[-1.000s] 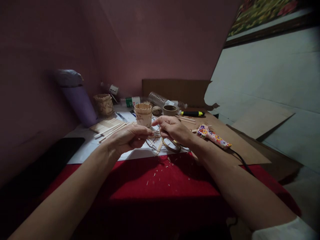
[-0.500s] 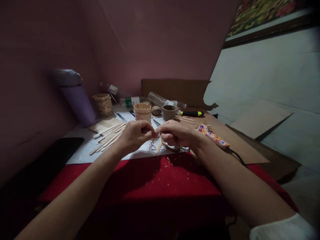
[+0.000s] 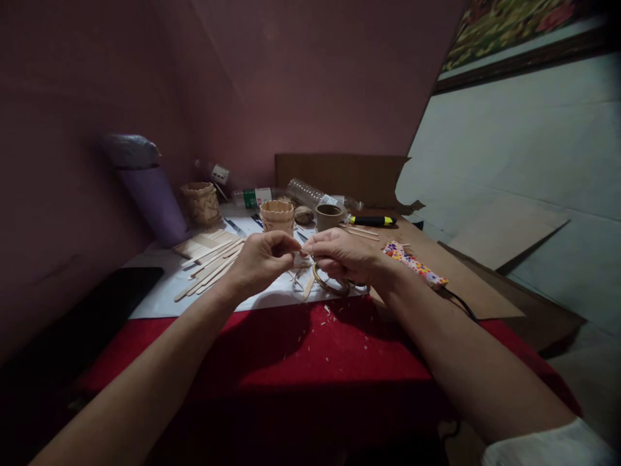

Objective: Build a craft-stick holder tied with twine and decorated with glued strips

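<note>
My left hand (image 3: pixel 264 259) is closed in a pinch, thumb against fingertips, above a white sheet (image 3: pixel 262 299). My right hand (image 3: pixel 342 252) pinches beside it, the fingertips of both nearly touching. Between them is a tiny light-brown bit, too small to name. Scissors with gold-coloured ring handles (image 3: pixel 331 291) show below my right hand, their blade (image 3: pixel 303 237) pointing away from me. A flat wooden craft stick (image 3: pixel 308 289) and thin scraps lie under the hands. Just beyond stands a craft-stick cup (image 3: pixel 277 217) with a scalloped rim.
Several craft sticks (image 3: pixel 208 275) fan out at left, near a second decorated cup (image 3: pixel 200 204) and a purple cylinder (image 3: pixel 152 204). Behind are a twine ball (image 3: pixel 304 215), brown pot (image 3: pixel 329 217), plastic bottles (image 3: pixel 305 192) and a black-yellow cutter (image 3: pixel 372 221). A flowered-cloth-covered tool (image 3: pixel 414 264) lies right.
Both hands have risen slightly, and the pinched fingertips have shifted a little. More of the scissors' handles shows below my right hand. The objects on the table stay put.
</note>
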`<move>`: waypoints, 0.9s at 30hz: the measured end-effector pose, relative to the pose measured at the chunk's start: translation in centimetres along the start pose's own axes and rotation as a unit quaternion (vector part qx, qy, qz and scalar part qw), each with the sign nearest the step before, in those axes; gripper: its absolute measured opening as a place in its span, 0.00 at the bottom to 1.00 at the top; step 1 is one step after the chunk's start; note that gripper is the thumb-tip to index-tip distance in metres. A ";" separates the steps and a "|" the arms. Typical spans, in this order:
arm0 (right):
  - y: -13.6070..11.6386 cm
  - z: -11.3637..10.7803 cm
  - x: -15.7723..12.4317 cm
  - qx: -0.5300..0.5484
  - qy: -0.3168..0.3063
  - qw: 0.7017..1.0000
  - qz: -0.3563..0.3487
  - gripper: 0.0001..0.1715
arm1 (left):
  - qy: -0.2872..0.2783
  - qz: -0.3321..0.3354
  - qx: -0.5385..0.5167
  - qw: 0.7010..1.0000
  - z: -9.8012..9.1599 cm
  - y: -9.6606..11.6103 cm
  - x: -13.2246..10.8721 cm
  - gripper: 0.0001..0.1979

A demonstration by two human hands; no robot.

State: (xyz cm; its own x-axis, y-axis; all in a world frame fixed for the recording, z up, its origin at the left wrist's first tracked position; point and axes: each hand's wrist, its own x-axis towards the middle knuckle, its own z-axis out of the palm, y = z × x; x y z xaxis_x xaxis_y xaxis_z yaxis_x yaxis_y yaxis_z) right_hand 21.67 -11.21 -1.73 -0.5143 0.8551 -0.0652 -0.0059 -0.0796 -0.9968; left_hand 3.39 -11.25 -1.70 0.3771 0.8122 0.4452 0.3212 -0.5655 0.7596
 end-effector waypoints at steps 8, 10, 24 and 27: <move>-0.3 1.0 0.2 -0.105 0.088 0.987 -0.085 0.07 | -0.020 -0.186 -0.212 0.959 -0.3 0.5 0.1 0.05; -0.2 1.4 0.3 -0.121 0.098 0.981 -0.118 0.07 | -0.033 -0.196 -0.232 0.952 -0.5 0.2 0.0 0.06; -0.2 1.3 0.4 -0.192 0.074 0.960 -0.187 0.05 | -0.104 -0.229 -0.304 0.919 -1.0 0.0 0.0 0.06; -0.1 1.3 0.4 -0.192 0.070 0.962 -0.182 0.05 | -0.093 -0.229 -0.309 0.918 -1.0 -0.2 0.0 0.06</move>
State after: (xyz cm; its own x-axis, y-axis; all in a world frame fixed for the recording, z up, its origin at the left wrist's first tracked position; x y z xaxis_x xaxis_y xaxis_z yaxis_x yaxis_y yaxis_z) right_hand 20.35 -11.55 -1.57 -0.4172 0.8532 0.3130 0.1663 0.4103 -0.8967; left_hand 2.41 -10.99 -1.42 0.4859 0.8734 -0.0336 -0.0495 0.0659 0.9966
